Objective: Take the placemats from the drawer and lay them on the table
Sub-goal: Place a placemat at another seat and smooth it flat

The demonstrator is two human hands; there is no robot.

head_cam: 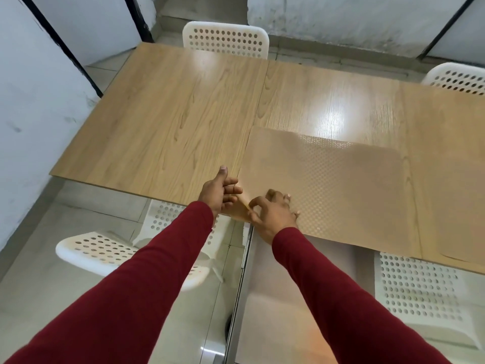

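Both hands work the near left corner of a placemat at the desk's front edge.

The left hand (221, 191), fingers loosely spread, touches the corner; the right hand (273, 210) pinches that corner, hiding it. The translucent dotted placemat (328, 185) lies right of the hands, overhanging the desk (157, 122) edge. Bare desk spreads leftward; white chairs (105, 250) sit below.

A plain dining room, judging by the long wood-grain table (168, 122) ringed by white perforated plastic chairs (225, 39), glossy pale floor tiles (78, 224) and scuffed whitewashed walls (354, 19).
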